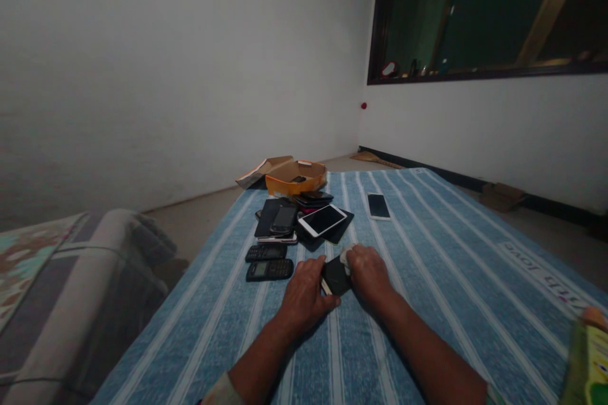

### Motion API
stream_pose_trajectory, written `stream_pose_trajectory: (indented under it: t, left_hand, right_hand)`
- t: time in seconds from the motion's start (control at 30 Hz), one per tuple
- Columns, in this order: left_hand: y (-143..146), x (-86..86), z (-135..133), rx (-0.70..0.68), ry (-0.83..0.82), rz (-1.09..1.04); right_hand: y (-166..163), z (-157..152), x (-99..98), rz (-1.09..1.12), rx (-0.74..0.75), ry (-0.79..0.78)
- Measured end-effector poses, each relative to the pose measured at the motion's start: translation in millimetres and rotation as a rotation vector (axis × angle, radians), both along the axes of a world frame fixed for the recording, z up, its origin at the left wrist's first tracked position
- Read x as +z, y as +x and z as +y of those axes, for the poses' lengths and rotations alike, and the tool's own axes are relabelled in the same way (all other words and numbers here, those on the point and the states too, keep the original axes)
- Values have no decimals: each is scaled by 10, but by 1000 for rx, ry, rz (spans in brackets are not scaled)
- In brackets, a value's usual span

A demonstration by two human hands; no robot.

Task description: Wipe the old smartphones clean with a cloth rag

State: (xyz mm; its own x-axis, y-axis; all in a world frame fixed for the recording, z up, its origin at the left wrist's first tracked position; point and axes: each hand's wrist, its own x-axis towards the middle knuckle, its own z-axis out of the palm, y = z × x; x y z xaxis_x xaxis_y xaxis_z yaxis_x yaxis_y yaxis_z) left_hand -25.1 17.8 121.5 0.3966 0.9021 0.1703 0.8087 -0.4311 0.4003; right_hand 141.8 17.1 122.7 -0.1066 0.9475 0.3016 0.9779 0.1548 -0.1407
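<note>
A black phone (335, 276) lies on the blue striped cloth (427, 253) between my two hands. My left hand (304, 297) grips its left edge with the fingers curled around it. My right hand (368, 272) is closed on a small white wad (345, 257) pressed onto the phone's top right part. Beyond the hands lies a heap of phones: two small black keypad phones (268, 261), a dark slab phone (284, 219) on a black tablet, and a white-framed phone (322, 219). One more white phone (379, 205) lies apart to the right.
An open orange cardboard box (294, 177) sits at the cloth's far end. A rolled grey mat (80, 291) lies at the left. A green and yellow packet (589, 354) is at the right edge. White walls and a dark window stand behind.
</note>
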Motion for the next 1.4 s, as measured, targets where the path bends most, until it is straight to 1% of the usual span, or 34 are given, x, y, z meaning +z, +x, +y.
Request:
stream_pose_trajectory:
  t: [0.03, 0.1, 0.27, 0.37, 0.47, 0.6, 0.67, 0.73, 0.9, 0.97, 1.03, 1.17, 1.23, 1.33, 1.4]
  left_hand:
    - [2, 6, -2, 3, -6, 3]
    - [0, -11, 5, 5, 3, 0]
    - [-24, -129, 52, -41, 113, -64]
    - [-31, -150, 61, -52, 146, -86]
    - [-25, -106, 43, -29, 110, -62]
    - [-4, -22, 8, -3, 29, -20]
    - [4, -11, 3, 2, 7, -14]
    - [4, -26, 9, 5, 7, -18]
    - [-11, -80, 32, -35, 62, -55]
    - [-13, -70, 33, -46, 68, -60]
    - [-10, -47, 29, -41, 52, -52]
    - [-6, -17, 17, -3, 13, -27]
    - [-6, -13, 13, 5, 6, -27]
    - [-4, -3, 7, 2, 1, -30]
    - [0, 5, 5, 5, 0, -31]
  right_hand:
    - [20, -9, 4, -3, -19, 2]
    - [3, -53, -4, -11, -4, 3]
    - [-238, -186, -47, -3, 155, 9]
    - [-281, -189, -40, 9, 189, -4]
    - [-164, -132, -11, 16, 119, -6]
    - [47, -60, 16, 5, -39, -27]
    - [78, -55, 6, -1, -71, -30]
    - [38, -64, -24, 2, -30, -21]
    - [-206, -57, -134, 50, 235, 42]
    - [-254, -19, -149, 59, 278, 63]
    - [-233, 31, -137, 57, 241, 63]
    - [-28, 118, -77, 40, 48, 29]
    - [89, 145, -58, 37, -23, 16]
    - [179, 147, -54, 31, -77, 10]
    - [158, 110, -60, 22, -88, 7]
